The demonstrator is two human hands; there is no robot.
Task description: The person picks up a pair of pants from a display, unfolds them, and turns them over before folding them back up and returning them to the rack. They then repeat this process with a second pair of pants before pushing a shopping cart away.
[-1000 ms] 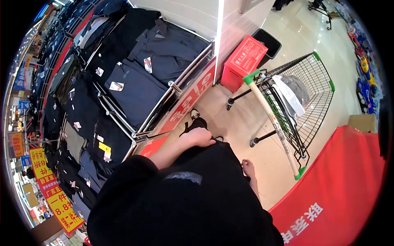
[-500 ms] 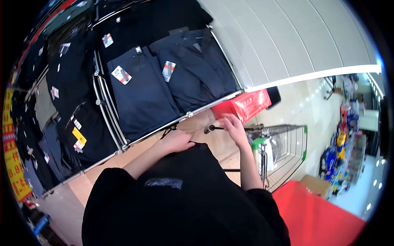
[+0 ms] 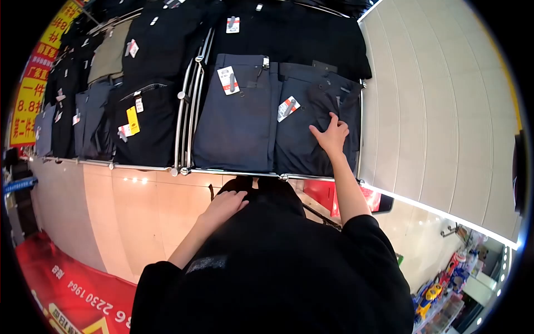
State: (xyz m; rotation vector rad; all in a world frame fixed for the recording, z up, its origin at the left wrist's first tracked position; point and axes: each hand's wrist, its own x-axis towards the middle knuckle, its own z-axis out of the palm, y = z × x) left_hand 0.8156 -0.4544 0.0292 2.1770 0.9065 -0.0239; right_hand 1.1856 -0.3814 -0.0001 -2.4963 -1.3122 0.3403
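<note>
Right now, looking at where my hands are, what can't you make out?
In the head view:
- Small print on the white tags: too small.
- Underside of the right hand: hidden by its own back; contact with the dark trousers is unclear.
- Left palm: hidden by the back of the left hand.
- Middle of the red box: behind the right forearm.
- Red banner: cut off by the picture's dark edge.
</note>
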